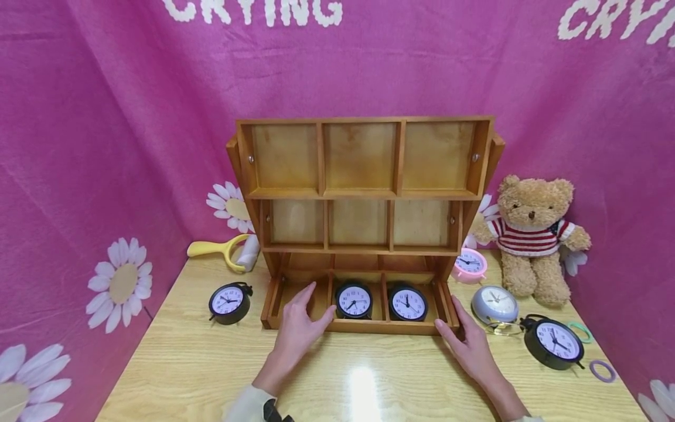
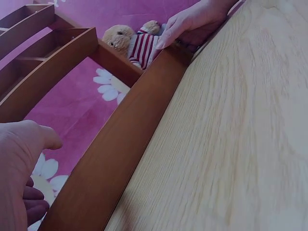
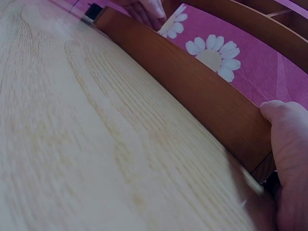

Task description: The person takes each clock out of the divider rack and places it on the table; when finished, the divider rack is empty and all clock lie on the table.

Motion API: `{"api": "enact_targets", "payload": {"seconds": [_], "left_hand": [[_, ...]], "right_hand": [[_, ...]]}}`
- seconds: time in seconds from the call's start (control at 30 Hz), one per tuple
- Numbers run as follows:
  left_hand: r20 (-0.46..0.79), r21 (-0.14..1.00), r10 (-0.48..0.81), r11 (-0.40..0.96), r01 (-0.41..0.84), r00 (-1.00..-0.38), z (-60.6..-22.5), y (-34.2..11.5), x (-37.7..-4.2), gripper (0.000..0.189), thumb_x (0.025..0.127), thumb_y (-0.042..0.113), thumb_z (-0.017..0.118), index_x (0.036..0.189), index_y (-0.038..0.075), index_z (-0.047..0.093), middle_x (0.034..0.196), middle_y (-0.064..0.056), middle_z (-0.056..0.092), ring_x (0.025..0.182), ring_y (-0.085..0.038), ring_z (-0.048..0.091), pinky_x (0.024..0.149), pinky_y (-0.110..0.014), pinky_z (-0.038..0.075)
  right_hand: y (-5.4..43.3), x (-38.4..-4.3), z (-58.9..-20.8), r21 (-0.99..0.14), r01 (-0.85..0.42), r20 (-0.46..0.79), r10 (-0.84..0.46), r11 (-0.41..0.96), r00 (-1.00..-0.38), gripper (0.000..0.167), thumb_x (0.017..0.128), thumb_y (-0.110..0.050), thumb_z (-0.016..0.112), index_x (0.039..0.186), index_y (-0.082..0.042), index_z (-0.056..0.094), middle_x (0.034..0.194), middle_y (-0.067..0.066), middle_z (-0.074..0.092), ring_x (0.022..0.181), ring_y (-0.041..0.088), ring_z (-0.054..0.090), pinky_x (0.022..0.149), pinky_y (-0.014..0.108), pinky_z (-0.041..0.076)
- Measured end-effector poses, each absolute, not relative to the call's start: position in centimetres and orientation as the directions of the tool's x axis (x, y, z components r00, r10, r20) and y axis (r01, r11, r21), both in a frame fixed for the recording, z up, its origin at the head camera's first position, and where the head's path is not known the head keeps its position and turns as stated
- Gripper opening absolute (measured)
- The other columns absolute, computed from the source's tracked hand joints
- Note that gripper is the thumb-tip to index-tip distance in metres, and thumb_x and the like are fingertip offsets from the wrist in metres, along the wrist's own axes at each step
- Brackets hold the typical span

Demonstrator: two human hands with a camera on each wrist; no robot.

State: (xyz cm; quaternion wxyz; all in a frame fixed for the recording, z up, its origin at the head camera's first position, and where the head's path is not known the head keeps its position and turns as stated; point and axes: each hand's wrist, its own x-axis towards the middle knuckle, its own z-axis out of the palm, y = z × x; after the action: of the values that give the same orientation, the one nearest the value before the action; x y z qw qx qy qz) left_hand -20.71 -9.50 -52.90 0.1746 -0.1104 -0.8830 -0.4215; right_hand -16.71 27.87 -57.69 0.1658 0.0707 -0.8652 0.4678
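A brown wooden shelf [image 1: 364, 328] with three tiers of compartments stands on the table. My left hand [image 1: 299, 325] hovers over its bottom left compartment, fingers extended and thumb spread, holding nothing. Beside that thumb, a black alarm clock [image 1: 354, 301] sits in the bottom middle compartment. A second black alarm clock [image 1: 408, 303] sits in the bottom right one. My right hand [image 1: 471, 346] grips the shelf's front right corner, its thumb on the front board [image 3: 192, 86] and its fingers along the side. In the right wrist view its fingers are mostly hidden.
Left of the shelf are a black alarm clock [image 1: 229, 303] and a yellow-handled lint roller [image 1: 224, 249]. On the right are a teddy bear [image 1: 532, 240], a pink clock [image 1: 469, 265], a blue-grey clock [image 1: 494, 304], glasses [image 1: 504, 329], another black alarm clock [image 1: 554, 343] and rings [image 1: 602, 371].
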Motion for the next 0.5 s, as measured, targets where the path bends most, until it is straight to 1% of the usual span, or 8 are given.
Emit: {"api": "enact_targets", "payload": {"seconds": [0.17,0.4,0.5], "left_hand": [[0.397,0.727,0.101,0.572,0.38,-0.912,-52.7,-7.8,-21.0,0.062,0.089,0.025,0.084,0.138,-0.006,0.063,0.135,-0.024,0.067,0.123,-0.037,0.066,0.101,-0.048,0.056],[0.401,0.655,0.125,0.653,0.379,-0.908,-52.4,-6.0,-21.0,0.059,0.089,0.028,0.083,0.135,-0.004,0.065,0.139,-0.02,0.064,0.131,-0.037,0.059,0.107,-0.049,0.051],[0.367,0.645,0.147,0.672,0.365,-0.918,-52.2,-5.4,-21.0,0.06,0.088,0.03,0.084,0.133,-0.004,0.066,0.137,-0.021,0.065,0.127,-0.036,0.061,0.104,-0.049,0.054]], "right_hand": [[28.0,-16.7,-57.6,-0.786,-0.278,0.354,0.035,0.552,-0.934,0.071,0.1,-0.014,0.07,0.161,0.0,0.035,0.154,0.031,0.048,0.128,0.044,0.056,0.098,0.001,0.033],[27.8,-16.7,-57.6,-0.777,-0.275,0.356,0.034,0.566,-0.934,0.07,0.101,-0.015,0.069,0.159,0.005,0.036,0.154,0.031,0.047,0.129,0.045,0.055,0.099,0.0,0.031],[27.7,-16.6,-57.6,-0.777,-0.273,0.355,0.037,0.568,-0.934,0.07,0.101,-0.016,0.069,0.159,0.005,0.035,0.154,0.031,0.046,0.129,0.045,0.055,0.099,0.0,0.031]]}}
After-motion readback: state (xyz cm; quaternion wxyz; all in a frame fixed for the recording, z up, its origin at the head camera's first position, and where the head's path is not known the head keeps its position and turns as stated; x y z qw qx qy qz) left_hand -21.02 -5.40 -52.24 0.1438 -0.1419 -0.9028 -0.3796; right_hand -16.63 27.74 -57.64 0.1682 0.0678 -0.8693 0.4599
